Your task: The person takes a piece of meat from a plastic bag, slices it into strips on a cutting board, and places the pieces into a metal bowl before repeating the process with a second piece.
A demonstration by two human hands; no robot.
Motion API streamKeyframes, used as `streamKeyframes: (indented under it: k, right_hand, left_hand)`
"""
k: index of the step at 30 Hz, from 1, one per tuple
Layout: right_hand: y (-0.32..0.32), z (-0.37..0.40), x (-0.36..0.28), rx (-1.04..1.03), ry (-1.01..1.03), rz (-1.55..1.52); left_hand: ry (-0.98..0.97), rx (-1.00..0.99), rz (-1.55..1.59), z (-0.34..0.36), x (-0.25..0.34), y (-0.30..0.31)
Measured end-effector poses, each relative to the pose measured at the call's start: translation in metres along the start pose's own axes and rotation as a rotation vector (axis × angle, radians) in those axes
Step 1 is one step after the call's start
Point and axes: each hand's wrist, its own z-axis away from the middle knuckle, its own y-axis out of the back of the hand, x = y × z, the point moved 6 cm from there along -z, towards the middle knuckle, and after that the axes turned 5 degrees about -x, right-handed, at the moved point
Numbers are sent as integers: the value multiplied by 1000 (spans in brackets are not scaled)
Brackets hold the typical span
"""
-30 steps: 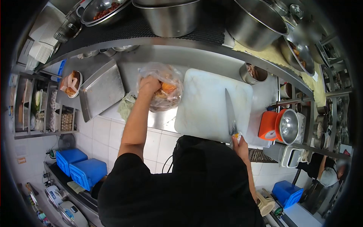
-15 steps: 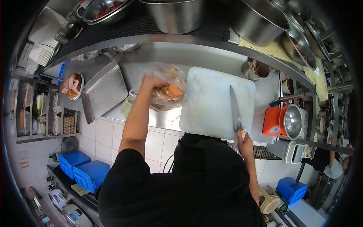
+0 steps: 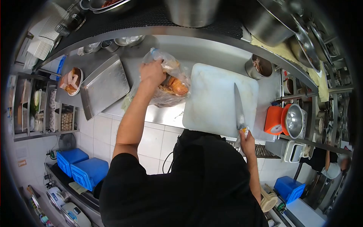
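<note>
My left hand [image 3: 153, 73] is curled at the mouth of a clear plastic bag [image 3: 170, 101], apparently gripping its plastic; the fingertips are partly hidden. Inside the bag sit browned, orange-golden pieces of food [image 3: 177, 86] that look like cooked meat. To the right of the bag lies a white cutting board [image 3: 211, 96]. My right hand [image 3: 247, 143] is closed around the handle of a large kitchen knife [image 3: 239, 106] at the board's near right edge. The blade points away from me over the board, and something yellow and white shows at the handle.
A metal tray [image 3: 106, 85] and a white container of food [image 3: 70, 81] are on the left of the steel counter. A metal pot [image 3: 259, 67] stands behind the board, an orange scale [image 3: 273, 120] with a metal bowl at right. A shelf [image 3: 151, 32] overhangs the back.
My left hand has come up out of the bag to its upper left rim, and more of the food shows. The knife stays in my right hand; the view has shifted slightly.
</note>
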Motion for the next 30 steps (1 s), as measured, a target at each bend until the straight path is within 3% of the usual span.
streamKeyframes:
  k: [9, 13, 17, 20, 23, 26, 30]
  right_hand:
    - [3, -1, 0, -8, -58, 67]
    - [0, -1, 2, -6, -41, 27]
    - [2, -3, 3, 8, -28, 7]
    - [5, 0, -6, 0, -21, 2]
    - [4, -2, -3, -2, -9, 5]
    - [3, -3, 1, 31, -13, 23]
    - [4, 0, -6, 15, -19, 24]
  left_hand:
    - [43, -63, 205, 22, -20, 71]
    - [-122, -30, 685, -16, -44, 19]
    - [-129, 60, 996, -31, -38, -23]
    - [-42, 31, 739, -17, -20, -6]
    - [-8, -60, 269, -7, 6, -7]
    - [5, -371, 8, -20, 20, -24]
    - [-30, -370, -87, -39, 43, -25]
